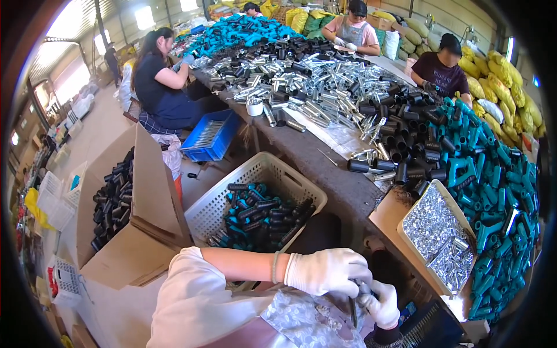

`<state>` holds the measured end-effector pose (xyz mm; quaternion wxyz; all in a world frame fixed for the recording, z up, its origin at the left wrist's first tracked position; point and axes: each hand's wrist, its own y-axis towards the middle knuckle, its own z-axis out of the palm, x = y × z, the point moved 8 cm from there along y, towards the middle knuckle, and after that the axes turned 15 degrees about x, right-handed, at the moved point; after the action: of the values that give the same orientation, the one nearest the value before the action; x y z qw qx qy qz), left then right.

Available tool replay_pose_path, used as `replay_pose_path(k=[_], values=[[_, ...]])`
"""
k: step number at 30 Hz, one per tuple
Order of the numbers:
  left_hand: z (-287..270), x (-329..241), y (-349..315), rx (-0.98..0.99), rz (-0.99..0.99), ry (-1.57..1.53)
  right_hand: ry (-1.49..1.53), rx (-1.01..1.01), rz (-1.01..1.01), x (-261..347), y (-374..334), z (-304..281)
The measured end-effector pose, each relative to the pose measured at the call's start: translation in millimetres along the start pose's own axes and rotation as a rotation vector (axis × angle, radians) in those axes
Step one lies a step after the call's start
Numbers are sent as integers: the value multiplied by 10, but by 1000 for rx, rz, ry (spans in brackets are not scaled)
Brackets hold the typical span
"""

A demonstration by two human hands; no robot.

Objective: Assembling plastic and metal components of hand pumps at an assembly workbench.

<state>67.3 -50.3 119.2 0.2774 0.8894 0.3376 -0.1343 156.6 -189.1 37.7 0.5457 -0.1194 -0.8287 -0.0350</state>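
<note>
Slim part: you have a slim dark part (pixel 353 313) near the basket, on your side of it; it looks narrow and straight, its lower length showing below the gloves and its upper end hidden, with a greyish gleam beside it.
Left fingers: your left hand (pixel 331 272), in a white glove, bends its fingers close together, pinching the slim dark part near its top.
Right fingers: your right hand (pixel 380 304), also gloved in white, curls its fingers in against the same part; you cannot tell from here whether they grip it, as the fingertips are partly covered.
Basket: the cream perforated basket (pixel 217 197) stands just beyond your left hand, holding teal-and-black pieces (pixel 264 211).
Lap: a patterned grey cloth (pixel 296 316) lies under your hands, on your side of the basket.
Carton: an open cardboard box (pixel 159 185) with black pieces (pixel 113 203) stands just left of the basket.
Crate: a blue crate (pixel 217 148) sits beyond the basket, to its left.
Tabletop: the dark tabletop (pixel 325 168) runs beyond and right of the basket, heaped with silver tubes (pixel 316 107) and teal casings (pixel 493 232).
Tray: a cream tray (pixel 410 240) of small shiny metal pieces (pixel 432 226) lies right of the basket.
</note>
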Motion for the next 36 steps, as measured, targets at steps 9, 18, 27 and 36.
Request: replay_pose_path(k=[9, 18, 27, 36], values=[[84, 162, 6, -2, -108, -60, -89, -131, 88, -64, -12, -37], [368, 524, -155, 81, -519, -380, -238, -118, 7, -19, 39, 24], [256, 504, -34, 27, -558, -299, -270, -166, 2, -35, 3, -51], [340, 441, 202, -50, -183, -367, 684, -483, -458, -110, -206, -175]])
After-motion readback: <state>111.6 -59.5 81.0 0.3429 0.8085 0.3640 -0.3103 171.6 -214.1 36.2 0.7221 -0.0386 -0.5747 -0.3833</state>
